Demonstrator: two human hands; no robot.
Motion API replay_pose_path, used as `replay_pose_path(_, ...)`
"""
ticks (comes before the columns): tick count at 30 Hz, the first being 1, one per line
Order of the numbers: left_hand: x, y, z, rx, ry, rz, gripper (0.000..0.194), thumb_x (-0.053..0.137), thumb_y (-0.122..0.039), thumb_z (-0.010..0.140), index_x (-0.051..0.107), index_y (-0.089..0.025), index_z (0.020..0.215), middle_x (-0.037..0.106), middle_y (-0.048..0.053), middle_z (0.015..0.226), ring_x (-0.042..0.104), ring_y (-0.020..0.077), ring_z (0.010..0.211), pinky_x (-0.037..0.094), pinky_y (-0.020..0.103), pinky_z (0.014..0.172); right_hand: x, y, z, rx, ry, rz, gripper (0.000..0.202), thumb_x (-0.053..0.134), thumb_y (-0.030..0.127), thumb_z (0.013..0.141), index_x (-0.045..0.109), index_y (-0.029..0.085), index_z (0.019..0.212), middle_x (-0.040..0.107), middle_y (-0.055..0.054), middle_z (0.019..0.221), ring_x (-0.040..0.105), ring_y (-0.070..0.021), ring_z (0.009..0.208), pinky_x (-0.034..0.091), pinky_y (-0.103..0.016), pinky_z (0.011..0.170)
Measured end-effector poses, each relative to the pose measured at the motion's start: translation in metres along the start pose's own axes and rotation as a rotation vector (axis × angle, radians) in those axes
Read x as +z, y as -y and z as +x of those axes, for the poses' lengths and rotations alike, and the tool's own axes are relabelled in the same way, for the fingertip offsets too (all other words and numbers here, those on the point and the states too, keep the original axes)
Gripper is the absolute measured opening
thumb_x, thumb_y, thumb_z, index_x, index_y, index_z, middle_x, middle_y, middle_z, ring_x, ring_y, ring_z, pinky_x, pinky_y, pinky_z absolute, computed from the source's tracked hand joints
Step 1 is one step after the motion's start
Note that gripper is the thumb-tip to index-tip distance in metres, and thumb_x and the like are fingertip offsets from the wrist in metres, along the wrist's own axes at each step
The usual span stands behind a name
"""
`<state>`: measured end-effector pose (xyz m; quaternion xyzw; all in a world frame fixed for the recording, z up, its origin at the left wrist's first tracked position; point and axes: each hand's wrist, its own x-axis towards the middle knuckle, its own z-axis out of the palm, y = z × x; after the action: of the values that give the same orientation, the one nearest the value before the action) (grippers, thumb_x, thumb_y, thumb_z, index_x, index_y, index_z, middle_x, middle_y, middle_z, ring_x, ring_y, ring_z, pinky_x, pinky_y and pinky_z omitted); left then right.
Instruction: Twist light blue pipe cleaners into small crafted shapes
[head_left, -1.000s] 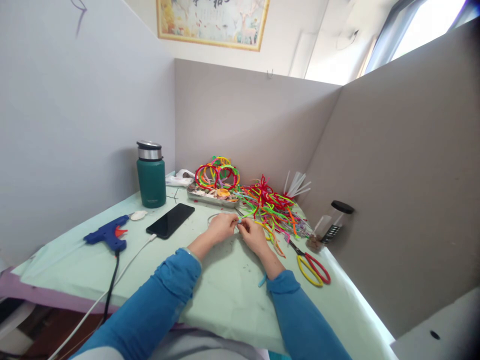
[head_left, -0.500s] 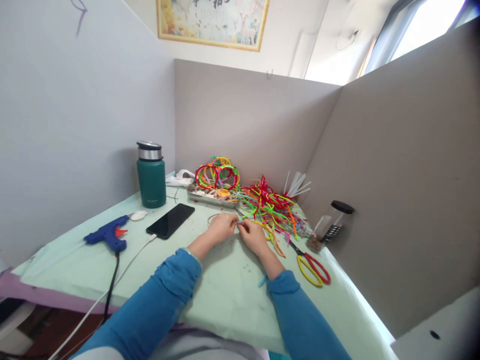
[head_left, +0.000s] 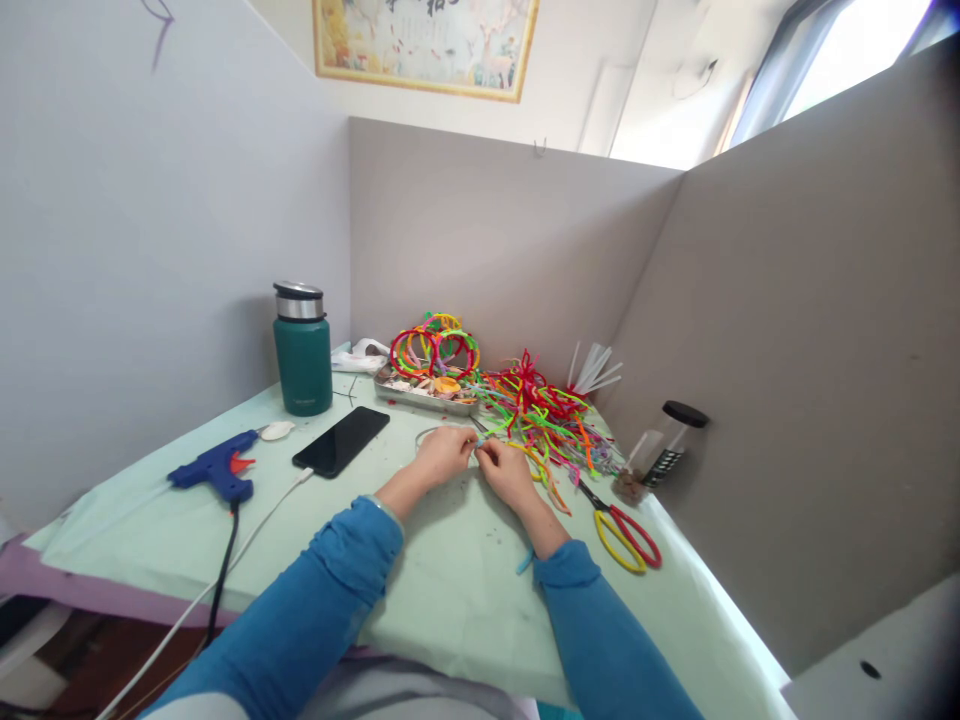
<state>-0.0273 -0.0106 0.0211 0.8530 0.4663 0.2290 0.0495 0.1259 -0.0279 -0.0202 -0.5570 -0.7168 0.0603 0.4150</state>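
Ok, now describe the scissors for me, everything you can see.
The scissors have dark, metal-looking blades and two big loop handles, one yellow, one red. They lie untouched on the pale green table covering, to the right of the right hand, blades pointing away toward the heap of fuzzy stems; whether the tips touch it is unclear.

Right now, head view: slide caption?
Left hand and right hand close together between blue hot-glue gun and scissors, near piled pipe cleaners.

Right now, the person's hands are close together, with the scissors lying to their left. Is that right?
Not the side: the head view shows the scissors lying to the right of the left hand and right hand, which are close together.
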Motion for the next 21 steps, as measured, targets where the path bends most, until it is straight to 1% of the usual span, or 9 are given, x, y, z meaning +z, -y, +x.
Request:
replay_pose_path(7, -0.0004, -0.0002, -0.0002, -0.012, -0.010, -0.005, 0.029, 0.042, -0.024, 0.084, 0.068, -0.023, 0.097, 0.071, 0.006, 0.095, 0.063, 0.0186, 0.087, 0.043, 0.024, 0.071, -0.0005, 0.0005, -0.0003, -0.007, 0.009, 0.025, 0.019, 0.048, 0.029, 0.082, 0.062, 0.020, 0.071, 0.062, 0.000, 0.062, 0.054, -0.0148, 0.057, 0.035, -0.024, 0.057)
replay_pose_path(21, -0.0020, -0.0019, -0.0009, -0.024, 0.006, -0.031, 0.030, 0.041, -0.024, 0.085, 0.068, -0.023, 0.099, 0.071, 0.006, 0.097, 0.063, 0.0188, 0.089, 0.043, 0.025, 0.075, -0.0010, 0.0001, -0.0003, -0.010, -0.015, -0.005, 0.020, 0.048, 0.029, 0.083, 0.063, 0.020, 0.073, 0.063, 0.000, 0.064, 0.054, -0.0151, 0.058, 0.035, -0.024, 0.057)
